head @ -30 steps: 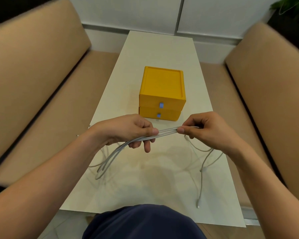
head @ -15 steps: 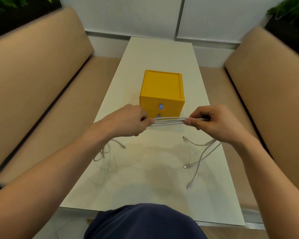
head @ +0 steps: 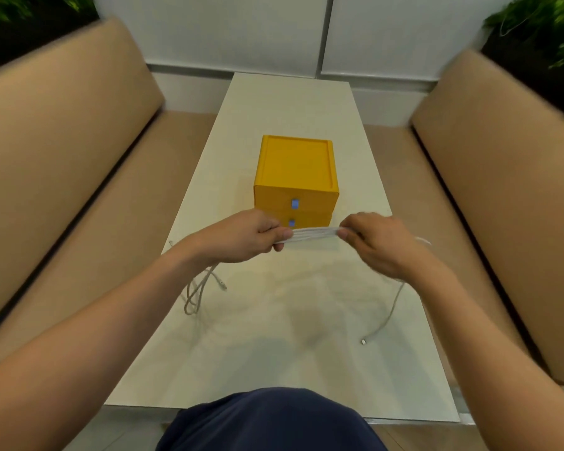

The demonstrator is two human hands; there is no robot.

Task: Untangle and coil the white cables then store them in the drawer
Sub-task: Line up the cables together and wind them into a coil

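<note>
Now the left grip (head: 241,237) is closed on the cables (head: 313,235), with thumb and forefinger pinching the bundle at one end of a short, flat, taut span. The right grip (head: 378,244) pinches the other end of that span, its fingers curled over the strands. This hand is blurred, so finer detail of the fingers cannot be told. The span hangs in the air between the two hands, above the tabletop (head: 274,353) and just in front of the yellow box (head: 295,170). Below the left wrist several loops (head: 196,296) of cable droop to the tabletop, with one cable end (head: 223,287) lying beside them. From under the right hand a single strand runs down to a plug (head: 363,341) resting on the tabletop. The box stands mid-tabletop with its two drawers pushed in, each with a small blue pull (head: 294,204). Tan benches (head: 62,164) flank the tabletop on both sides.
</note>
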